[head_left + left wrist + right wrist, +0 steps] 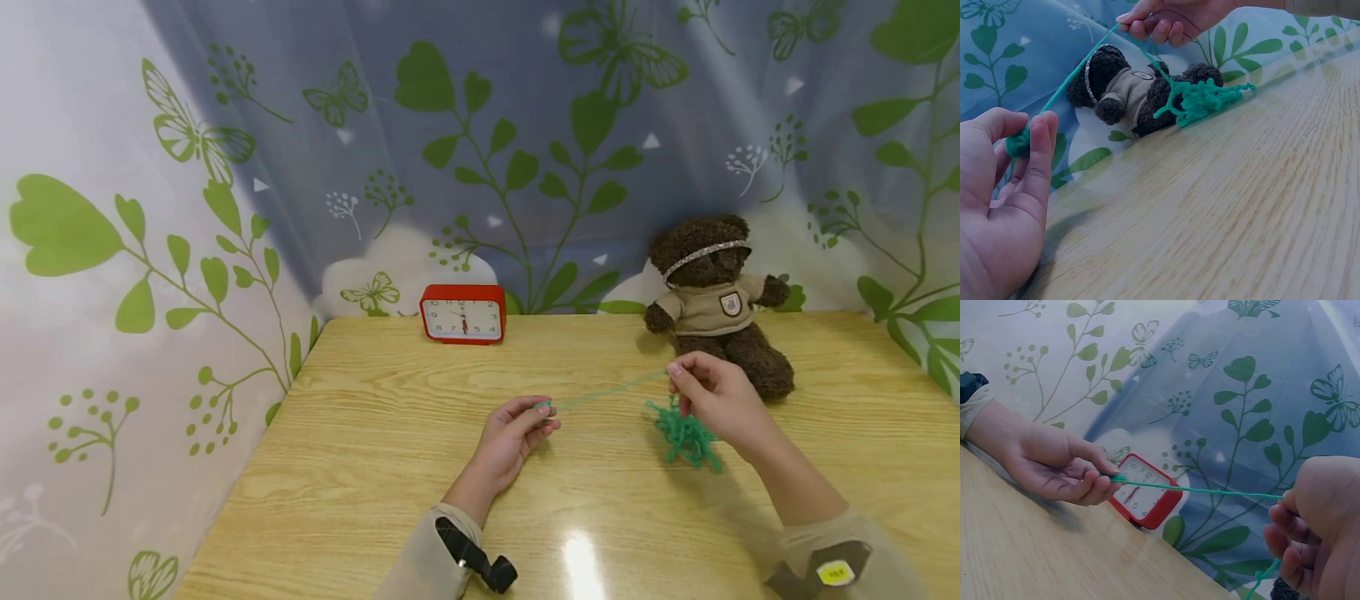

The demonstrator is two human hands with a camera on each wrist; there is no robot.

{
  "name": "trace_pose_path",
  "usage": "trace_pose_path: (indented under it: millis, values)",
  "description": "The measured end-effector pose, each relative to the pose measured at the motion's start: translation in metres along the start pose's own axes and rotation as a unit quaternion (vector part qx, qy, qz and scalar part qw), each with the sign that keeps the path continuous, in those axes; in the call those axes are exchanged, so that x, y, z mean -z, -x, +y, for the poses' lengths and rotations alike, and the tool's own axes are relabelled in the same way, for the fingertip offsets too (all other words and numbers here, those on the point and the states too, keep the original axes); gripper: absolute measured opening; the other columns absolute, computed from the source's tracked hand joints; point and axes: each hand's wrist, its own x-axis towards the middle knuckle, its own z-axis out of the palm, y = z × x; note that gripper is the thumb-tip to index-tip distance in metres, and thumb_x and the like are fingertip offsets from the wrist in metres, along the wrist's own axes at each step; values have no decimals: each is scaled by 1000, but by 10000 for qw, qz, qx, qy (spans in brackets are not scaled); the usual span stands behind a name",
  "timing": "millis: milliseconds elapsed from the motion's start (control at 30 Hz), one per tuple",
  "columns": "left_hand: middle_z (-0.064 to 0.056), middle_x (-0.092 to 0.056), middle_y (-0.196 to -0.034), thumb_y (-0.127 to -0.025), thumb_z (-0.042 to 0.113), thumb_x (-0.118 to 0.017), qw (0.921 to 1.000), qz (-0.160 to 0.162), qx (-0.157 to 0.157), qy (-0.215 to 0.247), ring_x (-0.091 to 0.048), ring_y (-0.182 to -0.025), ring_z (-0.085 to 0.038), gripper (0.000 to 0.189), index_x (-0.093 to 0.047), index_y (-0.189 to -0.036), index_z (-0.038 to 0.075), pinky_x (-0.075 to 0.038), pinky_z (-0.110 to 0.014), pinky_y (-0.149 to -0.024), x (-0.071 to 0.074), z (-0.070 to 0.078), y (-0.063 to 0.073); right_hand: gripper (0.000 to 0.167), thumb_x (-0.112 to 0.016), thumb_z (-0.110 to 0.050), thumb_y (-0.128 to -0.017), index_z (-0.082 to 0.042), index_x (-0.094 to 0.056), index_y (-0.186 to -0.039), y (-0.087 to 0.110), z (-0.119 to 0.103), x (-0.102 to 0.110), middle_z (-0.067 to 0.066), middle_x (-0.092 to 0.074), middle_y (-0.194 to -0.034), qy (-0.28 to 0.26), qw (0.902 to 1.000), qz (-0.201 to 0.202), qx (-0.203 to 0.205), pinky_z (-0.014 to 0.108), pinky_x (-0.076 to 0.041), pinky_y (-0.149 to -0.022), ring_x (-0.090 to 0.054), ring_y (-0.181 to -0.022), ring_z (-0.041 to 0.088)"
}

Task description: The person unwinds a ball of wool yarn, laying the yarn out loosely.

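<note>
Between thumb and fingers, my left hand point(510, 437) pinches a small wound ball of green yarn point(1017, 144), mostly covered by the fingers in the head view. A strand of the yarn point(1210, 491) runs taut from it to my right hand point(720, 400), which pinches the strand higher up and to the right. From the right hand the yarn drops to a loose, tangled green heap point(686, 435) on the table below. In the left wrist view the heap point(1200, 103) lies in front of the teddy bear.
A brown teddy bear point(723, 308) in a beige shirt sits at the back right. A red alarm clock point(463, 315) stands at the back left of the wooden table point(360, 467). Behind them hangs a leaf-patterned curtain point(525, 208).
</note>
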Motion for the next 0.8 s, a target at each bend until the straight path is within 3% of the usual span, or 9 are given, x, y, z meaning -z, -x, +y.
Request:
trace_pose_path:
  millis: [200, 333, 600, 800]
  values:
    - [1, -70, -94, -99, 4, -59, 10000, 29, 33, -77, -72, -82, -8, 32, -55, -126, -12, -58, -14, -77, 1, 0, -1, 40, -42, -38, -108, -1, -55, -113, 0, 1, 8, 14, -60, -95, -50, 9998, 172, -132, 34, -55, -60, -56, -67, 20]
    - [1, -71, -95, -98, 2, -60, 10000, 31, 40, -62, -72, -83, -8, 31, -56, -126, -12, -58, -14, -77, 1, -1, -1, 40, -41, -40, -107, -2, -55, -114, 0, 1, 10, 12, -60, -95, 86, 9994, 248, -222, 32, -55, -61, -59, -70, 24]
    - [0, -71, -99, -96, -2, -59, 9999, 11, 30, 106, -73, -86, -9, 18, -67, -112, 2, -59, -15, -81, 0, -1, 1, 42, -41, -35, -108, 3, -55, -120, 0, 4, 20, 4, -61, -91, 236, 9977, 578, -261, 28, -53, -57, -59, -68, 18]
    - [0, -72, -98, -97, -2, -59, 9999, 40, 43, 92, -73, -87, -10, 24, -63, -120, -6, -59, -16, -83, -1, 1, 1, 41, -42, -35, -108, 3, -54, -118, -1, 5, 28, -3, -60, -87, 78, 9950, 919, -381, 27, -51, -55, -58, -66, 13]
